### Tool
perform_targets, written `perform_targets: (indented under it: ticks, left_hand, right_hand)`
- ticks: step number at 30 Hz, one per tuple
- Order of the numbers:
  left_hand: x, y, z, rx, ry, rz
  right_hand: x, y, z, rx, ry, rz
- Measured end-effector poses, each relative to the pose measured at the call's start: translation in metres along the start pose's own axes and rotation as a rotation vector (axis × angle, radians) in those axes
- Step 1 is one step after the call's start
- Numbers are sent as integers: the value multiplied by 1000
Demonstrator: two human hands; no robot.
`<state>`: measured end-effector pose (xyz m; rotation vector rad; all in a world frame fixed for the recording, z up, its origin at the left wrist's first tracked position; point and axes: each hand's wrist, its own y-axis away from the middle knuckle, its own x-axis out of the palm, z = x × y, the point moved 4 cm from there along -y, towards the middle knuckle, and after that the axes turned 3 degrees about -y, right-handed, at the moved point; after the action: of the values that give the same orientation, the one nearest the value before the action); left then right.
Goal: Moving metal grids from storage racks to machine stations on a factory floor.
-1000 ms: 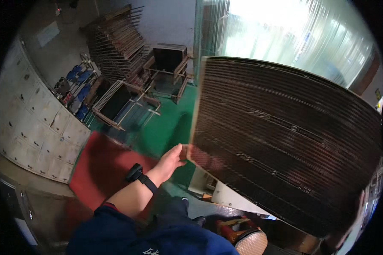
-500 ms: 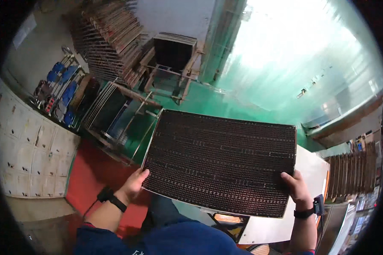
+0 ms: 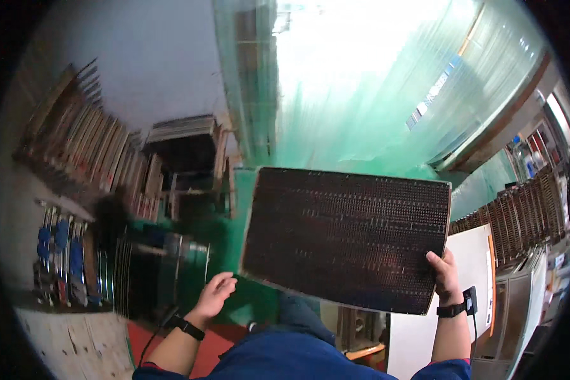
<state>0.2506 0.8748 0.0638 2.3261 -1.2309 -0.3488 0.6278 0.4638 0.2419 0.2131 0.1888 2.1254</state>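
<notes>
A dark, rectangular flat panel (image 3: pixel 345 237) with dense rows of tiny bumps and a thin pale edge is held out in front of my body, slightly tilted. My right hand (image 3: pixel 445 272) grips its right edge, thumb over the face and fingers hidden behind. Just off the panel's lower left corner is my left hand (image 3: pixel 215 295), its fingers loosely curled and apart, with nothing visible in them. Both wrists wear black bands.
A white-topped table (image 3: pixel 468 272) stands at my right, beside stacked brown racks (image 3: pixel 519 212). Wooden frames (image 3: pixel 95 149) and a dark stack (image 3: pixel 183 152) line the left back. Pale lockers (image 3: pixel 69 342) are at lower left. Translucent curtain strips (image 3: pixel 361 107) hang ahead over green floor.
My left hand has come off the panel's left edge and sits just beside its corner. The right hand keeps its grip. The view has turned to the right.
</notes>
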Motion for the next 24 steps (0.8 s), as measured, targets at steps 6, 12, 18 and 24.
perform_targets:
  ticks: [6,12,18,24]
  left_hand:
    - [-32,-112,-60,80,-659,-139]
    - [34,-217,-152,18,-733,76]
    - [102,-376,-285,459,-1120,300]
    - [221,-506,-437,944,-1278,546]
  right_hand:
    - [-13,-225,17,-273,142,-85]
    - [-4,-464,15,-228,940,-204]
    - [79,-604,63,-176,1201,-199]
    - [34,-722,101,-191,1178,-302]
